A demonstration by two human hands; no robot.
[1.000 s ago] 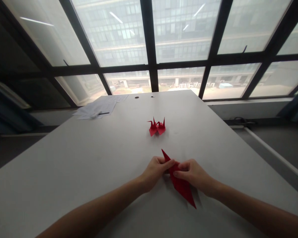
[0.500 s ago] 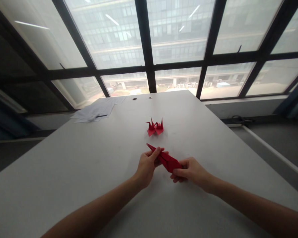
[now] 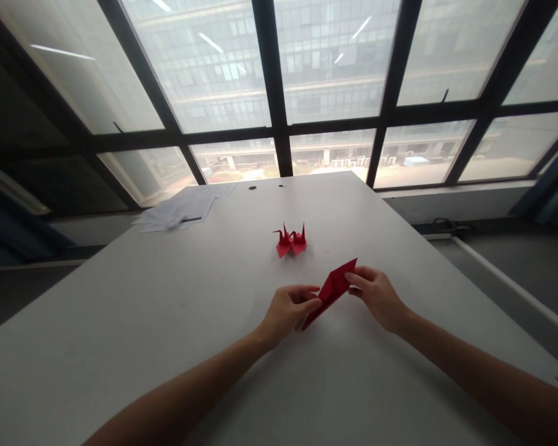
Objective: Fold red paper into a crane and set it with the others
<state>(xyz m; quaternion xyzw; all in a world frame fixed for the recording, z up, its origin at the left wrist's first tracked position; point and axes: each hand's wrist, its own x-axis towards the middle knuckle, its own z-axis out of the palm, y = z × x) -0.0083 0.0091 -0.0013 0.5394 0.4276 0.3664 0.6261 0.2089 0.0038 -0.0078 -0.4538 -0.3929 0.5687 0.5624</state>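
Between my two hands is a folded red paper (image 3: 333, 286), held at a slant just above the white table (image 3: 167, 322). My left hand (image 3: 288, 310) pinches its lower left part between thumb and fingers. At the upper right end, my right hand (image 3: 376, 294) grips the paper with thumb and fingers. The lowest tip points down toward the table beside my left fingers. Beyond my hands, two red paper cranes (image 3: 291, 243) stand side by side on the table, close together, with necks and tails pointing up.
White paper sheets (image 3: 177, 207) lie at the table's far left, with a dark pen (image 3: 191, 219) on them. Two small round holes (image 3: 252, 188) are near the far edge. Large dark-framed windows (image 3: 283, 148) rise behind the table.
The folded red paper has been turned: its narrow end pointed up left, and now the piece slants up to the right. My right hand has moved up and right, gripping the upper end.
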